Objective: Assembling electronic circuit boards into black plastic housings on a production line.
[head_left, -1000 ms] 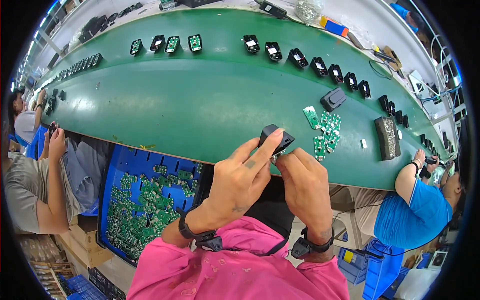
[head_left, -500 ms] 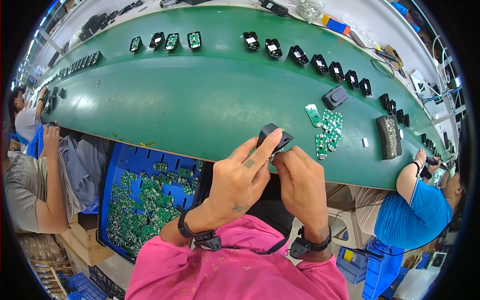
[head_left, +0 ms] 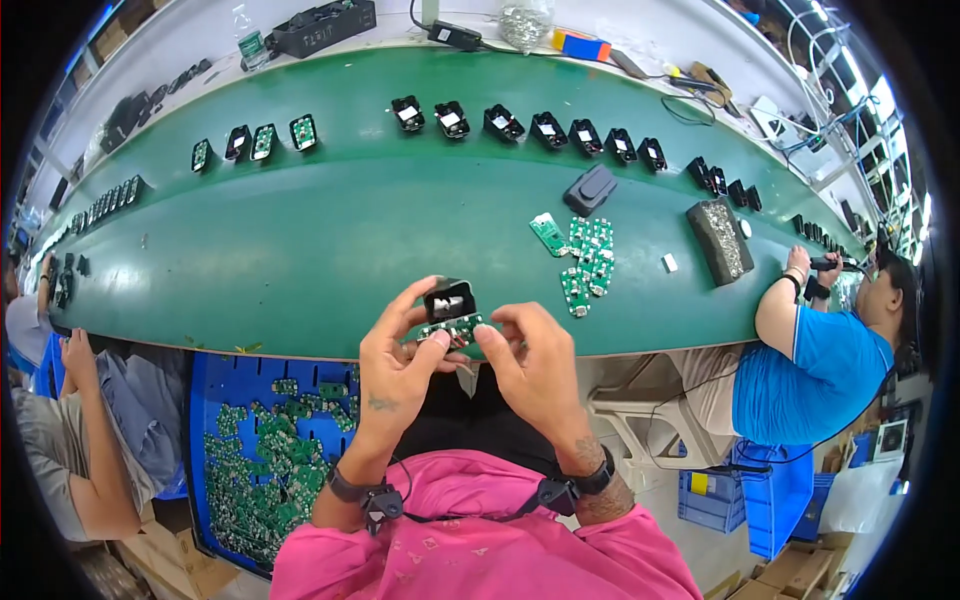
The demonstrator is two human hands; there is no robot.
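Near the table's front edge, my left hand (head_left: 398, 352) is closed around a small black plastic housing (head_left: 449, 298), its open side facing up and a silvery part inside. A green circuit board (head_left: 456, 329) lies across the housing's near edge, with reddish wire by it. My left thumb presses on the board's left part. My right hand (head_left: 535, 360) pinches the board's right end with the thumb; its other fingers are partly hidden. Loose green circuit boards (head_left: 590, 262) lie in a cluster beyond my right hand, and a closed black case (head_left: 590, 190) sits behind them.
Black housings (head_left: 549, 130) stand in a row along the green table (head_left: 330, 240). A dark block (head_left: 719, 243) lies at the right. A blue bin (head_left: 275, 540) of circuit boards is at my lower left. Co-workers sit on both sides, one in a blue shirt (head_left: 810, 385).
The housing has been turned so its open side shows, and the circuit board has come into sight at it. My right hand has shifted to the board's end. The whole view has swung rightward.
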